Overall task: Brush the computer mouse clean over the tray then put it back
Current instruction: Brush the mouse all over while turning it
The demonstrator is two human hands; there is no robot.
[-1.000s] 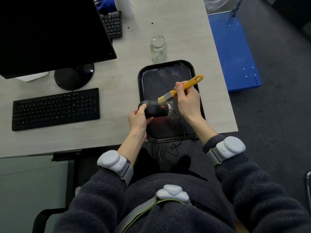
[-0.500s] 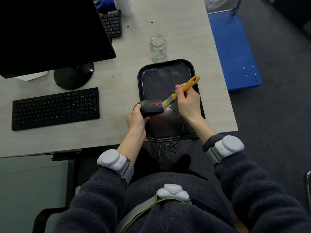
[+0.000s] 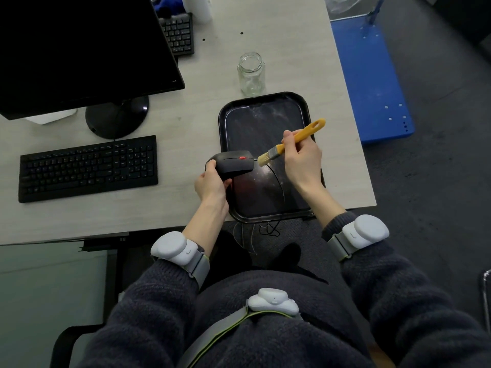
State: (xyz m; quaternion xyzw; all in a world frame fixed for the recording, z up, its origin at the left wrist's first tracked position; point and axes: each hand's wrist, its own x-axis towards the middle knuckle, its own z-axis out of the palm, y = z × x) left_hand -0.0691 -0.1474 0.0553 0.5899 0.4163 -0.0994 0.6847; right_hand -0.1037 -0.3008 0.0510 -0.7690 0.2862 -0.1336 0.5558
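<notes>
My left hand (image 3: 211, 183) grips a black wired computer mouse (image 3: 233, 164) with a red scroll wheel by its rear end, holding it above the left edge of the black tray (image 3: 263, 115). The yellow-handled brush (image 3: 291, 142) is in my right hand (image 3: 301, 159), its pale bristles at the mouse's front tip, where the cable comes out. The thin black cable (image 3: 281, 187) curves across the tray and drops off the desk's front edge. White dust streaks show on the tray's floor.
An empty glass jar (image 3: 251, 73) stands just behind the tray. A black keyboard (image 3: 89, 168) lies to the left, with a monitor (image 3: 79, 49) and its round base behind it. A second keyboard (image 3: 178, 33) sits farther back. A blue platform (image 3: 369, 81) lies right of the desk.
The mouse has turned level with its top face up and shifted left. The brush has slid off the mouse's top to its front tip.
</notes>
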